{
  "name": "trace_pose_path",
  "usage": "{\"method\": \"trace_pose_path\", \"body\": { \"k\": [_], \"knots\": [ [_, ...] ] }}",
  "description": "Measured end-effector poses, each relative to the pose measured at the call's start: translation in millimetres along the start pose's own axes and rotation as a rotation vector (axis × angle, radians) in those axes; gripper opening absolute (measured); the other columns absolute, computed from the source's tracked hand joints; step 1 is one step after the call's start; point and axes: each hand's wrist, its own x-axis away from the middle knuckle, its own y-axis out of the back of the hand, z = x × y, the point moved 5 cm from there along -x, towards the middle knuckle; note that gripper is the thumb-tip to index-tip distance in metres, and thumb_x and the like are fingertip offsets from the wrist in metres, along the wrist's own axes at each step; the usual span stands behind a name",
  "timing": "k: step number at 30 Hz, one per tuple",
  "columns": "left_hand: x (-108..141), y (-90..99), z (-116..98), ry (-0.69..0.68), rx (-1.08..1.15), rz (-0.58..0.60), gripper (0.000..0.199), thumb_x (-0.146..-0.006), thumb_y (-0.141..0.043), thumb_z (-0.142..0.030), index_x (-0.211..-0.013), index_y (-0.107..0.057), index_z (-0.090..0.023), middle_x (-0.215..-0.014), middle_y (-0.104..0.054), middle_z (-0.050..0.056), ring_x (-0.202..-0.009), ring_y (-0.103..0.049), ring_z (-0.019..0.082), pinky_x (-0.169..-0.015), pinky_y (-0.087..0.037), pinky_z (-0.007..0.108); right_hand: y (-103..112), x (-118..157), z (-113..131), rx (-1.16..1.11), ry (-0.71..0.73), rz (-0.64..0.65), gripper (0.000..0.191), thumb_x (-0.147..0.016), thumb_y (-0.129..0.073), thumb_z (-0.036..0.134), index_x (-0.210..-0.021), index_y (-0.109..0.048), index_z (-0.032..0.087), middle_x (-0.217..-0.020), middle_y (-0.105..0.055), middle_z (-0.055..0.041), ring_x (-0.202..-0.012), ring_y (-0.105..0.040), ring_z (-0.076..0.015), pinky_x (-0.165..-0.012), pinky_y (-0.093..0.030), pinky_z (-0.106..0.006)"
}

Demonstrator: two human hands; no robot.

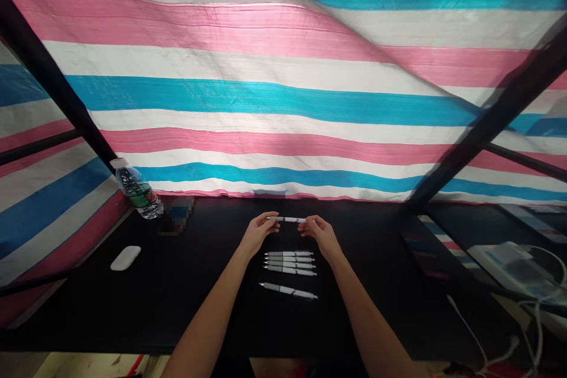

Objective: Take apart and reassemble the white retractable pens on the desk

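Note:
A white pen (290, 220) is held level above the black table (186, 307), its grey tip end to the left. My left hand (259, 231) pinches the tip end, and my right hand (319, 234) pinches the other end. Nearer to me, between my forearms, several white and grey pens (290, 263) lie side by side in a close row, tips to the left. A single pen (289, 291) lies apart in front of that row, slightly slanted, its right end closer to me.
At the back left stands a tilted-looking water bottle (138, 192) beside a blurred dark item (177, 217). A white oval case (126, 258) lies at left. On the right are a dark phone-like object (427, 255), white cables (469, 328) and a black frame bar (469, 142).

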Motion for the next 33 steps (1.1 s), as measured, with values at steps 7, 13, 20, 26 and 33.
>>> {"method": "trace_pose_path", "body": {
  "k": [7,13,20,26,33],
  "knots": [
    [-2,6.1,1,-0.023,-0.039,-0.139,0.043,-0.068,-0.076,-0.046,-0.091,-0.063,-0.012,-0.074,-0.065,0.004,-0.064,-0.063,0.014,-0.058,-0.053,0.026,1,-1,-2,-0.054,-0.01,-0.001,0.033,-0.067,-0.077,0.045,-0.083,-0.064,0.019,-0.081,-0.074,-0.0067,-0.08,-0.071,-0.0234,-0.067,-0.056,-0.032],
    [-1,7.5,-7,-0.134,-0.107,-0.146,0.038,-0.066,-0.077,-0.044,-0.078,-0.061,-0.013,-0.071,-0.061,0.002,-0.063,-0.06,0.012,-0.055,-0.052,0.023,3,-2,-2,-0.045,-0.01,0.015,0.033,-0.068,-0.077,0.044,-0.087,-0.064,0.019,-0.086,-0.074,-0.0063,-0.083,-0.071,-0.0244,-0.067,-0.056,-0.032],
    [-1,6.9,-6,-0.127,-0.119,-0.143,0.045,-0.065,-0.077,-0.045,-0.094,-0.064,-0.013,-0.083,-0.064,0.005,-0.073,-0.062,0.015,-0.059,-0.054,0.026,3,-2,-2,-0.052,0.005,-0.001,0.032,-0.069,-0.076,0.043,-0.087,-0.064,0.019,-0.086,-0.074,-0.0063,-0.082,-0.071,-0.0232,-0.065,-0.056,-0.03],
    [-2,9.1,-3,-0.126,-0.261,-0.156,0.042,-0.073,-0.067,-0.053,-0.069,-0.06,-0.012,-0.064,-0.058,0.003,-0.055,-0.054,0.011,-0.044,-0.046,0.022,5,-3,-4,-0.042,0.006,-0.005,0.033,-0.069,-0.076,0.044,-0.088,-0.064,0.02,-0.085,-0.073,-0.006,-0.083,-0.071,-0.0245,-0.065,-0.056,-0.031],
    [-3,5.8,-6,-0.152,-0.192,-0.115,0.044,-0.066,-0.075,-0.046,-0.094,-0.064,-0.014,-0.079,-0.062,0.005,-0.071,-0.061,0.016,-0.051,-0.05,0.023,7,-4,-3,-0.041,0.009,-0.013,0.035,-0.068,-0.077,0.044,-0.09,-0.064,0.02,-0.087,-0.073,-0.0063,-0.085,-0.071,-0.0251,-0.067,-0.057,-0.033]
  ]
}}
